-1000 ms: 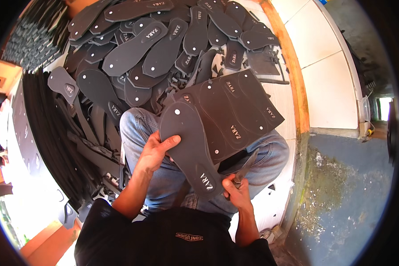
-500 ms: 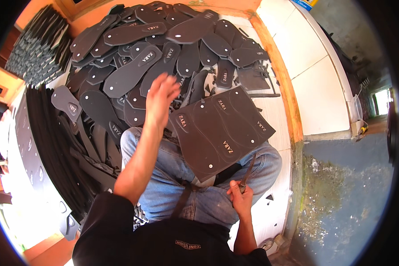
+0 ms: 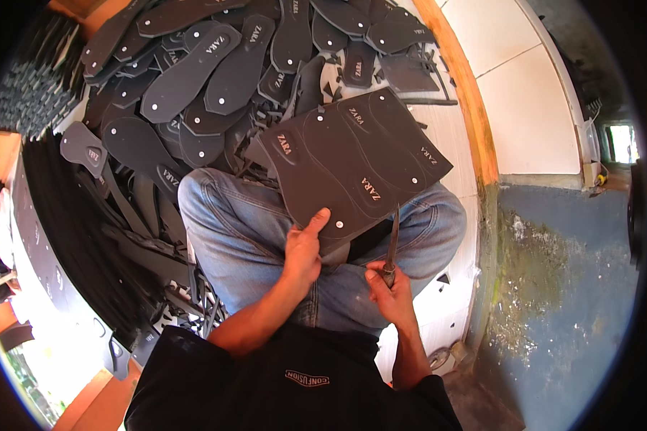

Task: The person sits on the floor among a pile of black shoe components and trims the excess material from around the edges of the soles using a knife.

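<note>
My left hand (image 3: 305, 251) pinches the dark sheet (image 3: 359, 165) by its near edge, thumb on top, above my jeans (image 3: 226, 223); my right hand (image 3: 392, 289) is wrapped around the knife (image 3: 393, 244). A slipping wrist could send its bare blade into the denim.

Head view: taken by worn fisheye lens, aimed steeply downward and forward; blue denim-clad legs (image 3: 226, 233), bare left hand (image 3: 303, 253) and bare right hand (image 3: 392, 294) are framed near centre, at close range. Straight edges are bowed.
</note>
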Motion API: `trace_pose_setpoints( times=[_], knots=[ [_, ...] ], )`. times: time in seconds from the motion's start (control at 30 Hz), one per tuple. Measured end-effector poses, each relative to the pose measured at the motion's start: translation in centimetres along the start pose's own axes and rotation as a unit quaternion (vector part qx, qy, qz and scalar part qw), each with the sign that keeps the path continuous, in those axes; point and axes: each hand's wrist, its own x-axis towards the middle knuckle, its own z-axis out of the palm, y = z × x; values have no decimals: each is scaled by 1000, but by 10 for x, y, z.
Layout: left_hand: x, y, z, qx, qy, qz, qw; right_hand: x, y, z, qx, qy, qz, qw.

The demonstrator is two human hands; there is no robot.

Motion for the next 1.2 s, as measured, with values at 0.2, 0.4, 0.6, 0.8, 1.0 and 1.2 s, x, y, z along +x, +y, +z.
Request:
trace_pose_setpoints(
  times=[0.2,0.4,0.6,0.8,1.0,1.2],
  knots=[
    [-26,27,-31,-15,12,-12,1000,-19,12,-3,-134,-35,16,990],
    [-53,37,-36,-27,58,-30,998,-26,6,9,-192,-48,-13,980],
    [-76,39,-35,-42,64,-38,996,-44,9,11,-245,-84,7,966],
    [-80,41,-33,-27,65,-50,996,-45,15,16,-259,-49,-30,964],
    [-83,35,-39,-39,50,-31,997,-40,26,30,-272,-25,-3,962],
    [-78,30,-50,-62,23,-25,997,-28,34,39,-300,-16,-6,954]
  ],
)
